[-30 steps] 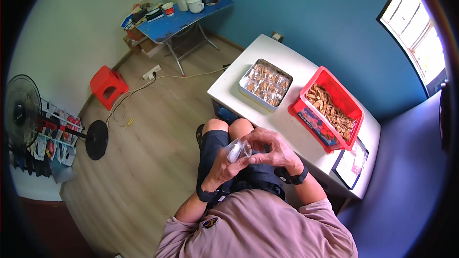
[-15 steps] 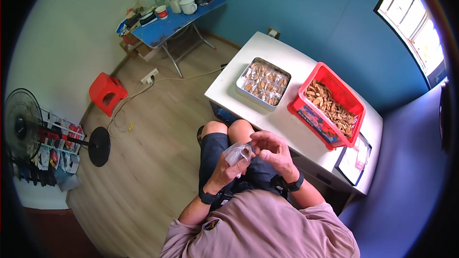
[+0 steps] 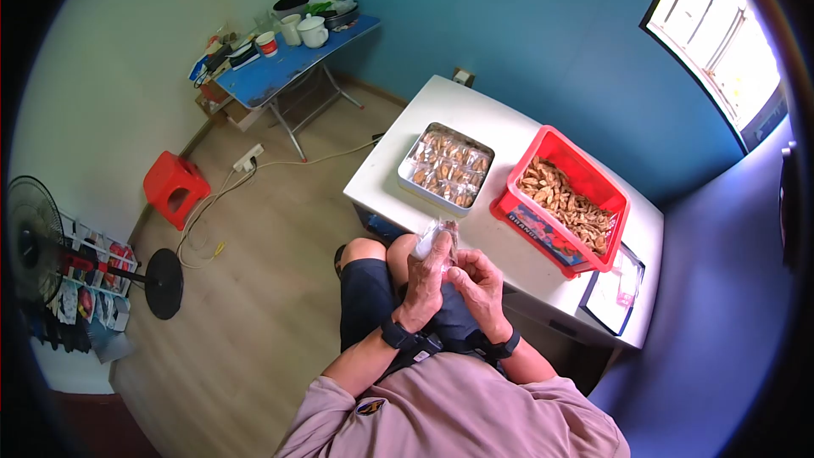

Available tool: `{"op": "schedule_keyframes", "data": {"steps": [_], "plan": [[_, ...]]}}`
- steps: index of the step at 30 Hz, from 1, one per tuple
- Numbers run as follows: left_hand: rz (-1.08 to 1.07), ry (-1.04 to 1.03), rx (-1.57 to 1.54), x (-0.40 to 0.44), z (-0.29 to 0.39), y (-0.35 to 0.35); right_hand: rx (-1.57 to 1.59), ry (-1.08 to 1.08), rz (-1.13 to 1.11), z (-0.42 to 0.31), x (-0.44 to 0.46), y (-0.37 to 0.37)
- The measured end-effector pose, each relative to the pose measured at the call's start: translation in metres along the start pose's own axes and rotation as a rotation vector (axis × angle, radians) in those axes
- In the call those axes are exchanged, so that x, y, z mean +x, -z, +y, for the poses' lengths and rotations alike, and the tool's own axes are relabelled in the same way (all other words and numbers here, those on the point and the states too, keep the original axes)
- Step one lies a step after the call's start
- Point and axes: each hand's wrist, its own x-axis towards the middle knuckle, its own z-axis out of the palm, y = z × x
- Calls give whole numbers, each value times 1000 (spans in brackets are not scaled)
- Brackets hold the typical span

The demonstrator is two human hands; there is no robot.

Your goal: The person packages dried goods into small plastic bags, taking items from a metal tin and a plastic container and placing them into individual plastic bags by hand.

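Observation:
In front of the table's near edge, my left hand (image 3: 424, 282) is closed around a small clear plastic bag (image 3: 427, 243), its thumb pressed over the front. Some brown content shows through the plastic. My right hand (image 3: 480, 287) is closed too, thumb and fingers pinching the bag's lower right side. Beyond my hands stands a square metal tin (image 3: 436, 197) holding several clear packets of brown dried pieces (image 3: 447, 168). Right of it is a red plastic basket (image 3: 621, 219) with many loose brown dried slices (image 3: 566, 197) inside.
Both containers stand on a white table (image 3: 517, 284), with a black-framed tray (image 3: 612, 293) at its right end. A blue folding table (image 3: 254, 85) carries cups and clutter. A red stool (image 3: 175, 189), power strip (image 3: 248, 157), cables and a fan (image 3: 163, 283) occupy the floor.
My hands have risen toward the table with the bag. My right hand, earlier beside it with fingers loosely curled, now pinches its side. The view has shifted slightly.

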Motion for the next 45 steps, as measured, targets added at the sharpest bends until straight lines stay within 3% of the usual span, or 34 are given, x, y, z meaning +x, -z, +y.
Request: {"op": "schedule_keyframes", "data": {"steps": [2, 9, 11, 17, 19, 30, 34, 36, 37, 39, 41, 43, 45], "plan": [[-21, -17, -34, 6, 4, -16, -107, 132, 83, -4, 5, 6], [-68, 131, -362, 18, -4, -59, -133, 107, 292, -24, 20, 35], [-86, 130, -359, 21, -3, -60, -56, 207, 314, -20, 28, 45], [-32, 197, -478, 28, -14, -71, 65, 193, 298, -18, 33, 61], [-3, 223, -508, 29, -16, -71, 287, 138, 312, -13, 35, 59], [-135, 203, -419, 30, -20, -79, 122, 181, 302, -23, 35, 77], [-145, 260, -352, 27, -20, -75, -105, 276, 352, -54, 45, 97], [-134, 291, -345, 26, -17, -67, -525, 371, 345, -77, 57, 133], [-108, 247, -420, 26, -27, -63, -664, 336, 405, -115, 57, 113], [-86, 273, -426, 23, -31, -43, -792, 433, 355, -136, 77, 147], [-30, 250, -445, 24, -43, -26, -1079, 353, 377, -167, 90, 152], [26, 347, -466, 21, -46, -3, -1391, 610, 129, -142, 125, 200], [35, 371, -479, 18, -47, 24, -1879, 412, -33, -131, 132, 213]]}}
